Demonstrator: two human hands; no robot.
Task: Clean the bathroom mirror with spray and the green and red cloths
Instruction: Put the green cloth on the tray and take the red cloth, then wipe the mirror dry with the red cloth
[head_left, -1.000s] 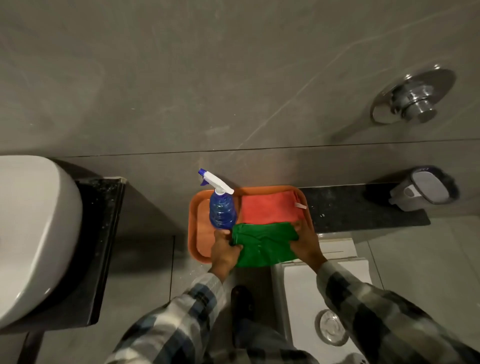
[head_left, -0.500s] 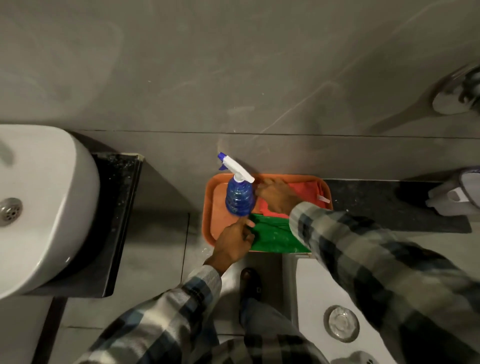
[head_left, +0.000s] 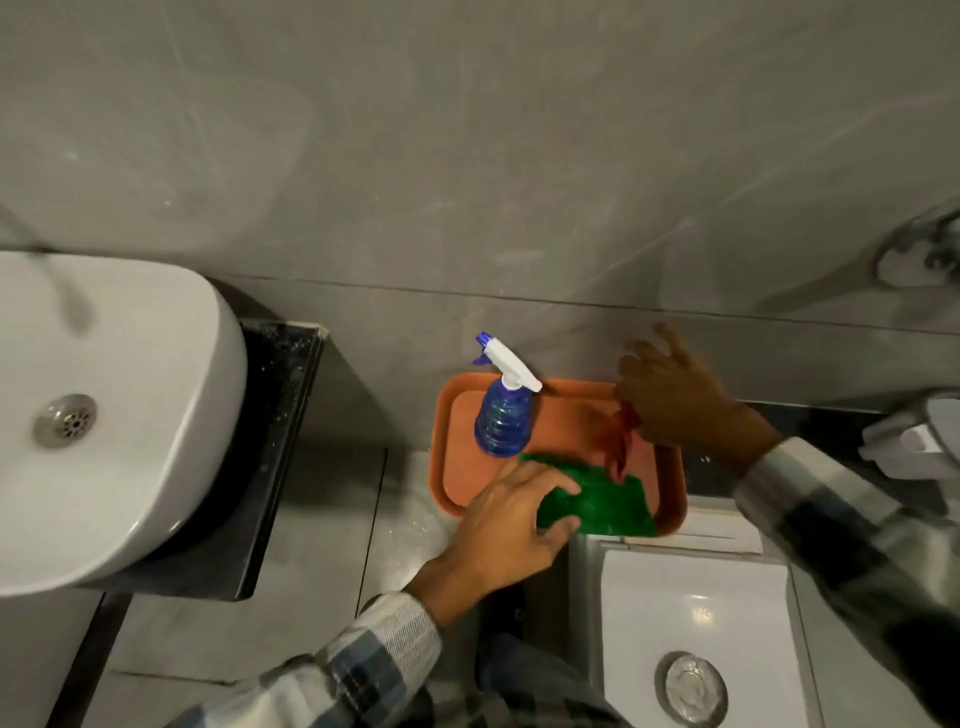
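An orange tray (head_left: 550, 389) sits on a dark ledge by the grey wall. A blue spray bottle (head_left: 503, 418) with a white trigger stands upright at the tray's left. The green cloth (head_left: 608, 504) lies folded at the tray's near edge; my left hand (head_left: 511, 519) rests on its left end, fingers spread over it. My right hand (head_left: 670, 395) is above the tray's back right, pinching the red cloth (head_left: 618, 439), which hangs bunched and blurred from the fingers. No mirror is in view.
A white basin (head_left: 104, 415) on a black counter (head_left: 283, 415) stands at the left. A white toilet cistern (head_left: 696, 623) with a round flush button is below the tray. A chrome wall fitting (head_left: 924, 254) and a white holder (head_left: 914, 441) are at the right.
My right hand has lifted the red cloth off the tray, so it now hangs bunched. My left hand slid further onto the green cloth. The view shifted left.
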